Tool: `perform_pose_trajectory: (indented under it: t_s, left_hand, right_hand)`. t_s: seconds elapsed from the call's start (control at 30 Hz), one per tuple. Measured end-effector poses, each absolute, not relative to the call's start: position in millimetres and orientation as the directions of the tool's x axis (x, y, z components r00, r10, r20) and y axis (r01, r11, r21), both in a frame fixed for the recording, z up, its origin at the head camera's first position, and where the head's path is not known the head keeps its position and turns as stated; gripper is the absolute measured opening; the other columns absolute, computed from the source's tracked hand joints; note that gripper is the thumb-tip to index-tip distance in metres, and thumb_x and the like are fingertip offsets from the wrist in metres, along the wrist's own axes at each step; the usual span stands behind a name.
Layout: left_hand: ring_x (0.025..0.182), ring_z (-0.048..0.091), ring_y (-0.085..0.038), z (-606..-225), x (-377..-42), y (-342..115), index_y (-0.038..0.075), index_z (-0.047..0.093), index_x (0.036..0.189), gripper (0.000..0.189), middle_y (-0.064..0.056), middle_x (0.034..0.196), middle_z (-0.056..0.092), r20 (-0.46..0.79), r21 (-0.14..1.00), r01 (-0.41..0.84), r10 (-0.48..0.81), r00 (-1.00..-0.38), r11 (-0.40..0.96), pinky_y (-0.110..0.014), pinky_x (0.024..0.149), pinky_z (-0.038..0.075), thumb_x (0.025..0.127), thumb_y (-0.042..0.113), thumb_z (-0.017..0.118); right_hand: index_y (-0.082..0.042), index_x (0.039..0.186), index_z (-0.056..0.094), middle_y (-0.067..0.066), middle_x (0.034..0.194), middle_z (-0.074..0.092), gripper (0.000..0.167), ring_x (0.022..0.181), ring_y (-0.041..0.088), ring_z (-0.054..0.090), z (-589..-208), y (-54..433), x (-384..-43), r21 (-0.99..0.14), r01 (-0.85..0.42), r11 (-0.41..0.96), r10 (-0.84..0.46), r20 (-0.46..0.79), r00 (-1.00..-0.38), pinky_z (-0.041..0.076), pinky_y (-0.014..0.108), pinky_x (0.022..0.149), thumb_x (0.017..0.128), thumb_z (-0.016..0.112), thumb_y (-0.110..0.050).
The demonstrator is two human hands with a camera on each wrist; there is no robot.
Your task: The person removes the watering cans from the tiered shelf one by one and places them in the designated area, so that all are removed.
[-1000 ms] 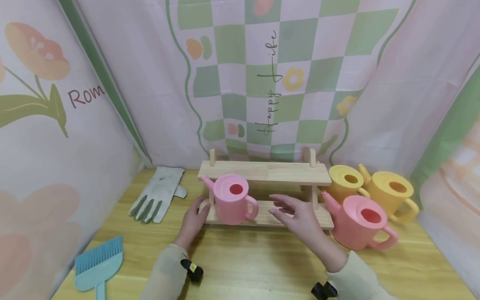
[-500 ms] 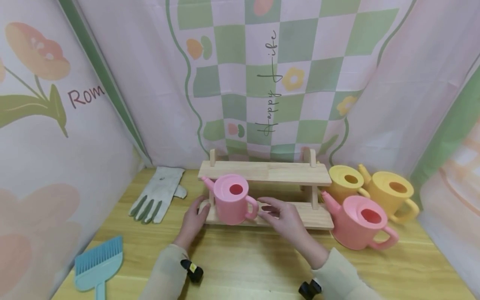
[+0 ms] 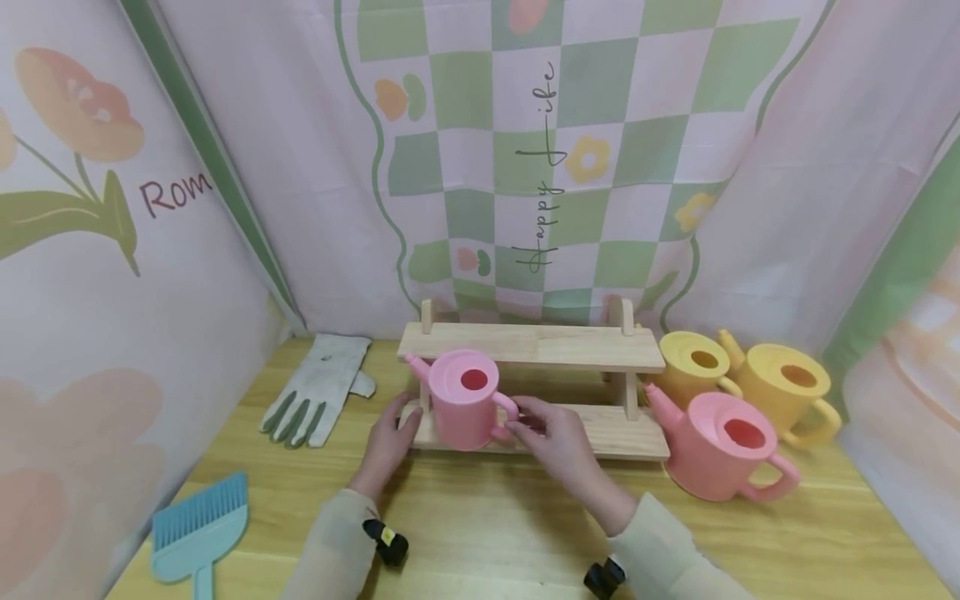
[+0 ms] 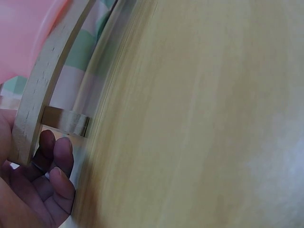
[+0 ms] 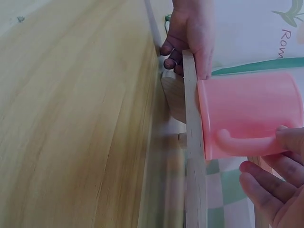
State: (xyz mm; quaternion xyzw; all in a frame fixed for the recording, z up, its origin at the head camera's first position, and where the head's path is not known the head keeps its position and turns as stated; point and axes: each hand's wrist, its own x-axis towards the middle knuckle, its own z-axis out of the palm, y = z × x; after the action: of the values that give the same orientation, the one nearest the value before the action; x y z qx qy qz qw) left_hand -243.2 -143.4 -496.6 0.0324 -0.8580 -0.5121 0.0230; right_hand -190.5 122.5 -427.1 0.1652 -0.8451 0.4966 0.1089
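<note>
A pink watering can (image 3: 459, 412) stands on the lower board of a two-tier wooden shelf (image 3: 532, 343), its spout to the left. My right hand (image 3: 561, 443) pinches the can's handle; in the right wrist view the thumb lies on the handle (image 5: 247, 143) with fingers behind it. At the shelf's left end, my left hand (image 3: 388, 446) grips the lower board. The left wrist view shows curled fingers (image 4: 61, 152) beneath the board (image 4: 45, 80). In the right wrist view, the can's base sits flat against the board.
A second pink watering can (image 3: 716, 446) stands right of the shelf, before two yellow watering cans (image 3: 693, 367). On the left lie a grey-white glove (image 3: 322, 387) and a blue brush (image 3: 198, 529). A patterned curtain (image 3: 517, 167) hangs close behind the shelf.
My right hand has moved left from beside the pink watering can to its handle and taken hold of it. The left hand stays on the shelf end; the can has not moved.
</note>
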Motion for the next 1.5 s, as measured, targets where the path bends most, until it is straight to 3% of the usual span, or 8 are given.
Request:
perform_pose_trajectory:
  t_s: [0.2, 0.8, 1.03, 1.5]
  left_hand:
    - [0.124, 0.051, -0.036, -498, -245, -143, 0.014, 0.052, 0.139, 0.042, -0.014, 0.144, 0.048, 0.027, 0.879, -0.018, -0.087, -0.996, 0.476, -0.051, 0.102, 0.042, 0.100, 0.029, 0.054]
    - [0.130, 0.046, -0.037, -498, -246, -142, 0.013, 0.050, 0.140, 0.043, -0.015, 0.147, 0.045, 0.031, 0.880, -0.005, -0.067, -0.997, 0.476, -0.053, 0.106, 0.038, 0.101, 0.031, 0.053]
    - [0.132, 0.044, -0.037, -496, -244, -142, 0.012, 0.050, 0.140, 0.044, -0.016, 0.147, 0.045, 0.032, 0.878, -0.006, -0.071, -0.997, 0.479, -0.054, 0.107, 0.036, 0.100, 0.031, 0.054]
    - [0.130, 0.045, -0.039, -497, -241, -143, 0.007, 0.051, 0.139, 0.043, -0.018, 0.146, 0.046, 0.075, 0.874, 0.030, -0.073, -0.995, 0.485, -0.052, 0.107, 0.036, 0.100, 0.025, 0.055]
  right_hand:
    - [-0.007, 0.105, 0.073, 0.009, 0.095, 0.074, 0.018, 0.085, 0.017, 0.069, -428, 120, -191, -0.775, -0.423, 0.470, -0.150, 0.402, -0.903, 0.058, 0.027, 0.073, 0.087, 0.073, -0.003]
    - [-0.005, 0.111, 0.072, 0.006, 0.099, 0.074, 0.021, 0.081, 0.013, 0.069, -428, 128, -183, -0.760, -0.436, 0.482, -0.107, 0.443, -0.890, 0.056, 0.022, 0.066, 0.090, 0.070, -0.005]
    - [-0.002, 0.109, 0.072, 0.009, 0.098, 0.074, 0.022, 0.088, 0.019, 0.071, -424, 136, -177, -0.744, -0.459, 0.485, -0.091, 0.480, -0.873, 0.058, 0.028, 0.074, 0.087, 0.071, -0.002]
    - [0.002, 0.110, 0.071, 0.014, 0.101, 0.073, 0.023, 0.089, 0.025, 0.071, -417, 154, -166, -0.745, -0.485, 0.457, -0.054, 0.522, -0.851, 0.058, 0.028, 0.075, 0.086, 0.071, 0.002]
